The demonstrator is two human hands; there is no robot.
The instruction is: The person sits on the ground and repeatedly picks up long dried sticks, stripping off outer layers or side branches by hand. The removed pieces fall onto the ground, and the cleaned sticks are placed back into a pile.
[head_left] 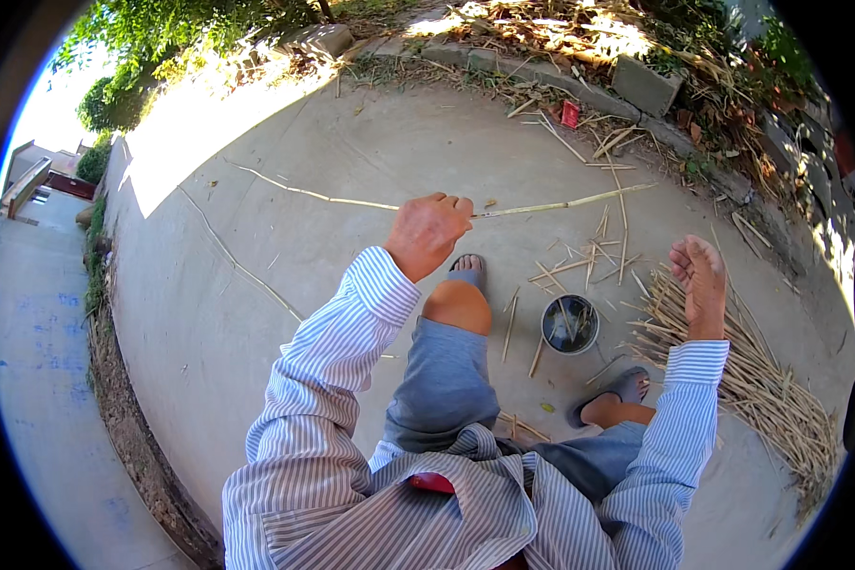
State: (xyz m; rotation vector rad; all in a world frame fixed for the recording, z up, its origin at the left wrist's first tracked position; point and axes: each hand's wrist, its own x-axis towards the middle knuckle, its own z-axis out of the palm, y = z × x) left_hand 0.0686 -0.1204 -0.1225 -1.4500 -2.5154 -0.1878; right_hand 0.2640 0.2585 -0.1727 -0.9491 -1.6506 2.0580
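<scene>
One small round metal pot [570,324] stood on the concrete ground [256,285], and it served as the marker for everything else. Up and to the left of the pot, the left hand [427,231] was closed in a loose fist, fingers curled around one long thin reed [532,206]. The reed lay nearly level above the ground, its long axis running from side to side: one end pointed away to the upper left toward the sunlit patch, the other to the right and slightly up, passing well above the pot. To the right of the pot, the right hand [698,277] was raised and open, fingers loosely spread, holding nothing. Both forearms wore striped shirt sleeves [351,332]. Two sandalled feet showed: one foot [467,270] just to the left of the pot and above it, the other [617,389] just below the pot to the right. One big heap of cut reeds [769,380] lay to the right of the pot, its stalks running mostly down toward the lower right. Several loose short stalks [589,261] were scattered just above the pot; their number was too jumbled to count. Well above the pot, near the stone kerb, lay one small red scrap [570,114].
</scene>
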